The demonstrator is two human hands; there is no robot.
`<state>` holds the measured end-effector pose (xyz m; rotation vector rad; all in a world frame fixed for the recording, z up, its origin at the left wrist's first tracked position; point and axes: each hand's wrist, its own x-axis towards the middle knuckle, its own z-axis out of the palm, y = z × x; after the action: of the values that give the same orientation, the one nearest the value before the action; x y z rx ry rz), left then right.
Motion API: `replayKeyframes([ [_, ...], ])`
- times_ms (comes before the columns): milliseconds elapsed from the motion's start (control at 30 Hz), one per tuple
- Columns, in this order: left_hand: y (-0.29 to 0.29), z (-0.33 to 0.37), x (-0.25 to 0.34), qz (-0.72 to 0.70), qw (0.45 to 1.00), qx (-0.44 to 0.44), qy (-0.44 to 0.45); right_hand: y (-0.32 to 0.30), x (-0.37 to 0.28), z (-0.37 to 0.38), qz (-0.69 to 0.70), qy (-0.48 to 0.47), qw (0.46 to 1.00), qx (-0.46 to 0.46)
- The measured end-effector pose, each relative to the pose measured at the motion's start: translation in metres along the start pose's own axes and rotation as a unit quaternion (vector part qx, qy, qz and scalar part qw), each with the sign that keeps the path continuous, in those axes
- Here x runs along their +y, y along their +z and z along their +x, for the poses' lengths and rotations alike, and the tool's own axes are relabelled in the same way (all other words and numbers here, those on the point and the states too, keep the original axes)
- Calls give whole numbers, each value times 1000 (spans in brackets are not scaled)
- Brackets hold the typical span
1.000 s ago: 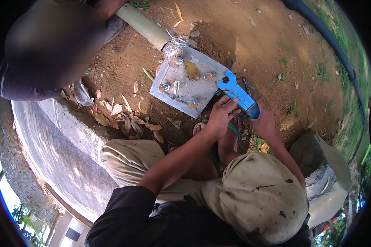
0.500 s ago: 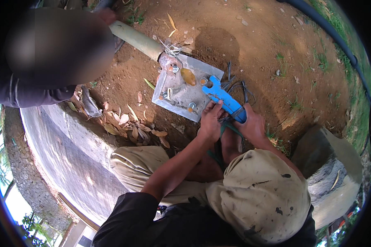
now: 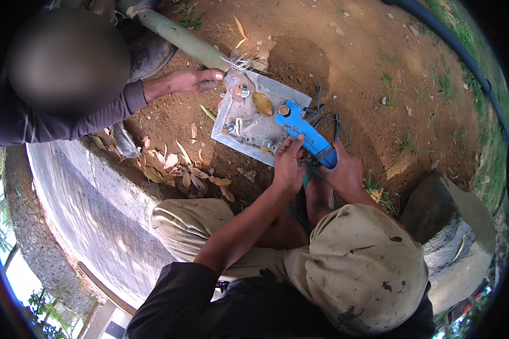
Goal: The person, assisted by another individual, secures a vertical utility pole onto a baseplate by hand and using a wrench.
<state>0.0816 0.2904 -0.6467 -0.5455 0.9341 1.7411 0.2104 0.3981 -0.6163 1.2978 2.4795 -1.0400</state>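
Observation:
A large blue open-ended wrench (image 3: 310, 135) lies slanted over the right corner of a square, metal-edged grey plate (image 3: 240, 151). Its jaw sits around a bolt (image 3: 283, 111) at that corner. My left hand (image 3: 289, 164) is closed on the wrench's near side, fingers along its edge. At the handle end, my right hand (image 3: 343, 171) wraps round the wrench. Other bolts stand near the plate's corners, among them a front one (image 3: 266, 146) and a left one (image 3: 228, 129). A yellow-brown leaf (image 3: 262, 104) rests on the plate.
Another person's hand (image 3: 195, 81) reaches in from the left to the plate's far corner. A greenish pole (image 3: 181, 39) ends there beside tangled pale wire (image 3: 240, 64). Dark cords (image 3: 328, 120) lie right of the plate. A big rock (image 3: 452, 237) stands at my right; dry leaves (image 3: 195, 179) lie left.
The wrench's jaw has shifted slightly left and now encloses the bolt that stood beside it. The other person's hand has come down from the pole to the plate's far corner.

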Motion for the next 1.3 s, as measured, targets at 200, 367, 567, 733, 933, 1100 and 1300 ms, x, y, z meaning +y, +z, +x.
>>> replayKeyframes([
  [200,-2,1,-1,-20,1000,6,-6,0,-2,3,-1,-2,1000,2],
  [367,9,-4,4,-3,1000,7,-12,-4,-7,5,7,6,1000,-16],
  [567,-21,13,-16,0,999,-50,-16,-6,-1,13,-16,-19,1000,-18],
  [733,9,-2,-7,112,993,7,-27,-39,9,60,-113,-90,989,11],
  [933,11,-6,-9,163,984,-10,-65,-75,-9,169,-226,-333,909,109],
  [1100,16,-6,-8,149,985,-14,-82,-69,-16,212,-250,-395,873,141],
  [1300,13,-5,5,138,987,-52,-56,-70,9,165,-251,-301,915,93],
])
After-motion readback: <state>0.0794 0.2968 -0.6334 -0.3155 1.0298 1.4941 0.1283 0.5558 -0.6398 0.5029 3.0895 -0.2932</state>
